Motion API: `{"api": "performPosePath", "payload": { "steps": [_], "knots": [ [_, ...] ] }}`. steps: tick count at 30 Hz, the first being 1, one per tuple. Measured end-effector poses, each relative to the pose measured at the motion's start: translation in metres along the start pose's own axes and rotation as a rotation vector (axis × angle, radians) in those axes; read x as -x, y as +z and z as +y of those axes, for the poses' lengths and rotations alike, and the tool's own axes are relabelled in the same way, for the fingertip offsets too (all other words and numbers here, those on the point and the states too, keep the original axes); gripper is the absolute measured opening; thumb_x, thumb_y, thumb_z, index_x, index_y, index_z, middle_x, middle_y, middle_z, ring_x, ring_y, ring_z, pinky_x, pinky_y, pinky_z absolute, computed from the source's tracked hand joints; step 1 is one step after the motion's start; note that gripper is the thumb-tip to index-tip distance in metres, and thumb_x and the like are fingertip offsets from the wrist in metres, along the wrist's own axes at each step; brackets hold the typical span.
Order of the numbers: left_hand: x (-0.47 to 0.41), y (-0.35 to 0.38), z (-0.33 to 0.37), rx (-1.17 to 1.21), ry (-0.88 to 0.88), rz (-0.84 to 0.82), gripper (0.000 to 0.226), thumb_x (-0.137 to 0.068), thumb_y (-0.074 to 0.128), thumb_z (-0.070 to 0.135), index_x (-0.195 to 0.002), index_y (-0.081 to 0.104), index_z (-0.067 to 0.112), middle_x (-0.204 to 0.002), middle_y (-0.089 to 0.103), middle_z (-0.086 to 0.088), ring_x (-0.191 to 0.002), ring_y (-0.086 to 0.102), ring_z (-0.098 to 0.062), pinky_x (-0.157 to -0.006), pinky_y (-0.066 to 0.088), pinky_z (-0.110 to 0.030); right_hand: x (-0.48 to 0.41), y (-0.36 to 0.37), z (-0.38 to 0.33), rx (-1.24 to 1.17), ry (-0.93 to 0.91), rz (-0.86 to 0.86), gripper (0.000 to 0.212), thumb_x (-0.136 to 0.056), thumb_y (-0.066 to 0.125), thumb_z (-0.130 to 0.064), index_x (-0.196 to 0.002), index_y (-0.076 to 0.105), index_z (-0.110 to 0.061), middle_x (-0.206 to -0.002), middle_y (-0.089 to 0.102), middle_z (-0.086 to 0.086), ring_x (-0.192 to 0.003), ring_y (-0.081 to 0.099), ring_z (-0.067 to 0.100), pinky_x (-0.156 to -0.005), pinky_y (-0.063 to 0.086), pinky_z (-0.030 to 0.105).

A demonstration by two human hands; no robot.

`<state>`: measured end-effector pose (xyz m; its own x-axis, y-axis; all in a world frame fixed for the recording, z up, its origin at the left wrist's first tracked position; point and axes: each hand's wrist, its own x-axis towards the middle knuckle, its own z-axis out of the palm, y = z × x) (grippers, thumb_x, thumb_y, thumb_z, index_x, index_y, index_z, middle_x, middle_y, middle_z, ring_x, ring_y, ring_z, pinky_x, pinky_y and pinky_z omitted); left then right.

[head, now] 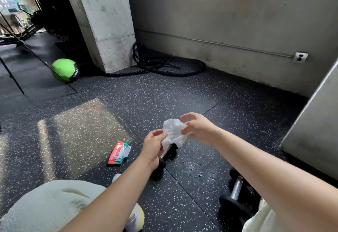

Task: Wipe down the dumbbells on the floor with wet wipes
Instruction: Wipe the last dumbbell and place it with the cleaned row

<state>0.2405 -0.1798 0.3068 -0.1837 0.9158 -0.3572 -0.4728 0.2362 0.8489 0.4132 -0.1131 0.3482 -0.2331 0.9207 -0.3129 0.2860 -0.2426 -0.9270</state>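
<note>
Head view: left hand [153,149] and right hand [199,129] both pinch one crumpled white wet wipe [173,133]. Two black metal-handled dumbbells: centre dumbbell [162,163], lower-right dumbbell [236,190]. One red-green wipes pack [119,152].

The wet wipe [173,133] is thin white nonwoven cloth, crumpled and matt. The floor [146,94] is black rubber with pale flecks, matt and grainy, apart from a glossy wet patch [197,172]. The dumbbell [236,192] towards the floor's right edge has a bright bare-metal handle and dull black ends. The wipes pack [119,152] is shiny plastic film with a clear stiff plastic lid. At the floor's far edge, the pillar [102,21] is rough bare concrete and the battle rope [164,65] is coarse braid.
</note>
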Motion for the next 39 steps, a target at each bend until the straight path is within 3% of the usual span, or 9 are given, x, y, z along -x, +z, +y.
{"api": "performPosePath", "payload": {
  "steps": [6,11,16,20,26,31,35,37,39],
  "knots": [
    [-0.031,-0.008,-0.010,-0.245,-0.009,-0.122,0.023,-0.097,0.068,-0.001,-0.119,0.069,0.007,-0.114,0.076,-0.021,-0.087,0.074,-0.026,-0.076,0.063,-0.039,-0.008,0.002,0.023,0.417,-0.115,0.182,0.040,-0.088,0.055,0.005,-0.088,0.078,-0.027,-0.108,0.072,-0.005,-0.065,0.064,0.014,-0.049,0.046,0.026],
    [-0.066,-0.024,-0.029,-0.775,0.044,-0.246,0.027,-0.085,0.082,-0.002,-0.110,0.078,0.009,-0.095,0.079,-0.003,-0.078,0.070,-0.008,-0.067,0.052,-0.018,-0.036,-0.003,0.056,0.762,-0.110,0.105,0.027,-0.090,0.065,-0.003,-0.099,0.080,-0.023,-0.100,0.075,-0.002,-0.079,0.069,0.013,-0.058,0.051,0.023],
    [-0.115,-0.056,-0.058,-1.278,0.143,-0.211,0.005,-0.092,0.076,0.024,-0.089,0.074,0.028,-0.075,0.066,0.009,-0.073,0.061,-0.013,-0.068,0.045,-0.028,-0.072,0.018,0.087,0.910,-0.117,-0.131,0.009,-0.085,0.076,-0.012,-0.092,0.081,-0.016,-0.081,0.074,-0.004,-0.072,0.063,0.012,-0.057,0.044,0.021],
    [-0.143,-0.080,-0.083,-1.087,0.098,-0.165,0.005,-0.096,0.072,0.020,-0.092,0.070,0.017,-0.086,0.066,0.005,-0.085,0.061,-0.016,-0.073,0.044,-0.026,-0.104,0.038,0.119,0.833,0.004,-0.177,0.032,-0.069,0.093,-0.038,-0.086,0.077,-0.015,-0.079,0.073,-0.007,-0.065,0.058,0.008,-0.055,0.043,0.023],
    [-0.186,-0.086,-0.132,-0.867,-0.036,-0.072,0.008,-0.096,0.071,0.016,-0.089,0.068,0.011,-0.082,0.068,0.002,-0.073,0.059,-0.011,-0.057,0.044,-0.011,-0.152,0.052,0.168,0.722,0.056,-0.050,0.013,-0.083,0.076,-0.023,-0.076,0.065,-0.023,-0.077,0.069,-0.007,-0.073,0.064,0.015,-0.063,0.048,0.029],
    [-0.208,-0.064,-0.167,-0.612,-0.192,0.174,0.011,-0.088,0.072,0.018,-0.083,0.070,0.008,-0.078,0.070,-0.003,-0.074,0.060,-0.019,-0.064,0.045,-0.026,-0.183,0.063,0.202,0.586,0.132,0.082,0.012,-0.092,0.068,-0.025,-0.090,0.078,-0.020,-0.081,0.074,-0.001,-0.072,0.067,0.016,-0.060,0.049,0.026],
    [-0.220,-0.051,-0.177,-0.250,-0.309,0.195,0.032,-0.094,0.056,0.032,-0.090,0.076,0.007,-0.088,0.078,-0.015,-0.076,0.068,-0.026,-0.072,0.055,-0.037,-0.193,0.074,0.223,0.533,0.156,0.023,0.040,-0.086,0.074,-0.050,-0.081,0.075,-0.011,-0.071,0.073,0.006,-0.060,0.059,0.017,-0.051,0.038,0.028],
    [-0.226,-0.057,-0.180,-0.384,-0.238,0.170,0.037,-0.101,0.049,0.026,-0.087,0.077,0.006,-0.086,0.079,-0.012,-0.074,0.069,-0.023,-0.068,0.052,-0.034,-0.199,0.069,0.231,0.530,0.160,0.039,0.029,-0.092,0.071,-0.043,-0.087,0.079,-0.016,-0.074,0.074,0.004,-0.061,0.062,0.017,-0.049,0.039,0.025],
    [-0.239,-0.074,-0.184,-0.862,-0.083,0.243,0.032,-0.096,0.056,0.036,-0.098,0.076,0.011,-0.099,0.076,-0.009,-0.091,0.067,-0.024,-0.079,0.053,-0.042,-0.208,0.060,0.237,0.540,0.176,0.036,0.017,-0.096,0.069,-0.035,-0.088,0.079,-0.024,-0.068,0.070,-0.005,-0.053,0.057,0.010,-0.045,0.037,0.022]
  ]
}}
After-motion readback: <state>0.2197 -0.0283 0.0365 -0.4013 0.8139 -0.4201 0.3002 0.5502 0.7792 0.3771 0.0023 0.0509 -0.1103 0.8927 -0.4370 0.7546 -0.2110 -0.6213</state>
